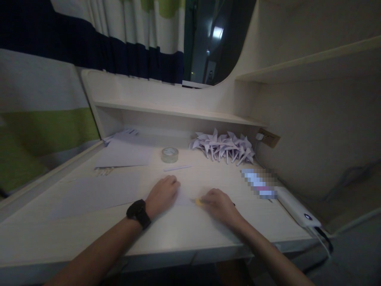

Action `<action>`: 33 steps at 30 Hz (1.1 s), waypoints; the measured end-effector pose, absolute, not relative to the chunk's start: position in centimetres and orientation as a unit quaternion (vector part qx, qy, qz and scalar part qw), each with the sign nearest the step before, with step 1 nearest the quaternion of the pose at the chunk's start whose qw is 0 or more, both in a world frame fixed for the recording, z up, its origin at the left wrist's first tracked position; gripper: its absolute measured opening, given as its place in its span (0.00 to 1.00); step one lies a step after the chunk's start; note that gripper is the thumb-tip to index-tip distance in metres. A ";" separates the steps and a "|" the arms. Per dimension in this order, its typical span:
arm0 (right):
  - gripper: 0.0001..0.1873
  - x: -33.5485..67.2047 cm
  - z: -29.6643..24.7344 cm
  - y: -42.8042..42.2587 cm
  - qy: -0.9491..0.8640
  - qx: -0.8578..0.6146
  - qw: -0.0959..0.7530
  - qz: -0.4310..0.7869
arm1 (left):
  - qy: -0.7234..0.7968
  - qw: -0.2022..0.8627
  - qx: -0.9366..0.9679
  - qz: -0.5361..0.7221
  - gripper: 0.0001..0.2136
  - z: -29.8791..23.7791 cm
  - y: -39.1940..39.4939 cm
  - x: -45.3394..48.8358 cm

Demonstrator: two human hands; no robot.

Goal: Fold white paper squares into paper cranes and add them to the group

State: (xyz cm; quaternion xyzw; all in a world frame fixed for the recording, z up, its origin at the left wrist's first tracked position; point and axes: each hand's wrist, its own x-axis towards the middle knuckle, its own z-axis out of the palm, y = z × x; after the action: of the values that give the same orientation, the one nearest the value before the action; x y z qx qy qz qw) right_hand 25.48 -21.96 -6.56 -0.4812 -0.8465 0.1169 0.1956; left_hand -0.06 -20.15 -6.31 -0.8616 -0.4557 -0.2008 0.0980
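My left hand [163,194], with a black watch [138,214] on its wrist, rests on the desk with curled fingers. It holds down a small piece of white paper [183,200]. Just right of that paper, my right hand [219,204] is closed around a small yellow utility knife [199,202]. The knife's thin tip points left at the paper's edge and is blurred, so its exact contact cannot be made out. A thin white paper stick [177,168] lies beyond my left hand, in front of a roll of clear tape [170,155].
Several white paper pinwheels [223,145] are heaped at the back right. White sheets [125,151] are stacked at the back left, with another sheet [98,194] nearer. A pixelated phone-like object [258,183] and a white power bank-like box [297,208] with cables lie right.
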 end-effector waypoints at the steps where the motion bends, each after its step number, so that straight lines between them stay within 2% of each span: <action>1: 0.12 25.5 -6.8 -21.8 -0.847 -0.482 0.195 0.112 | -0.456 0.104 -0.860 -0.204 0.08 -6.2 -20.2 -0.1; 6: 0.11 25.4 -7.4 -21.5 -0.844 -0.489 0.196 0.097 | -0.403 0.125 -0.878 -0.224 0.13 -5.5 -21.3 -0.2; 12: 0.10 24.8 -6.8 -22.1 -0.849 -0.484 0.189 0.100 | -0.360 0.087 -0.912 -0.176 0.18 -6.0 -21.9 -0.7; 22: 0.10 24.2 -6.4 -21.9 -0.876 -0.425 0.195 0.115 | -0.389 0.085 -0.900 -0.174 0.19 -6.3 -21.8 -0.6; 29: 0.10 24.2 -6.0 -22.4 -0.879 -0.420 0.191 0.123 | -0.403 -0.006 -0.906 -0.131 0.24 -8.0 -21.1 -1.0; 33: 0.10 24.3 -6.0 -22.7 -0.879 -0.420 0.191 0.123 | -0.414 -0.022 -0.901 -0.127 0.25 -8.3 -21.1 -1.0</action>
State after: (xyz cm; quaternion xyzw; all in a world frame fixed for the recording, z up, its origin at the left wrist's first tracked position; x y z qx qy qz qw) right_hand 24.32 -22.74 -6.01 -0.4197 -0.8787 0.1234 0.1913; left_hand -1.02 -21.13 -8.30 -0.9012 -0.4140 -0.1268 -0.0219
